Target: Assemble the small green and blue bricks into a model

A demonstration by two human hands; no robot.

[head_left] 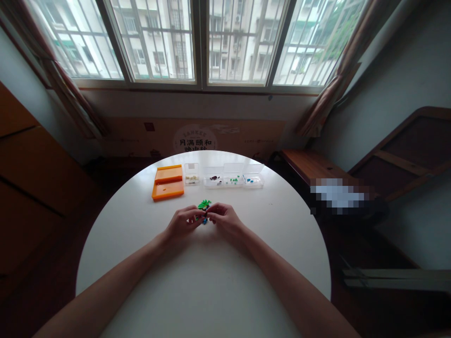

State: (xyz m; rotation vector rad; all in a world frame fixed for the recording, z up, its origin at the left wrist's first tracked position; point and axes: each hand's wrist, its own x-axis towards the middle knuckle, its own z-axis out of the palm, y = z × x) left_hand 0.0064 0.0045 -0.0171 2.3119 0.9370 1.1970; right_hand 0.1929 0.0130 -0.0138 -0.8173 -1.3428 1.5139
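Note:
My left hand (185, 219) and my right hand (225, 217) meet over the middle of the round white table (197, 286). The fingertips of both hands close together on a small dark piece (206, 214), too small to make out fully. Just behind and below the fingers is a small cluster of toy building bricks (204, 204), bright green at the top with some blue at the near end. My fingers partly hide it, so I cannot tell whether the dark piece is joined to it.
An orange tray (168, 193) lies at the back left of the table. Beside it stand open clear plastic boxes (213, 184) with small beige, dark, green and blue pieces. Windows and a printed cardboard box (246, 136) are behind the table; a wooden bench (303, 164) is at right.

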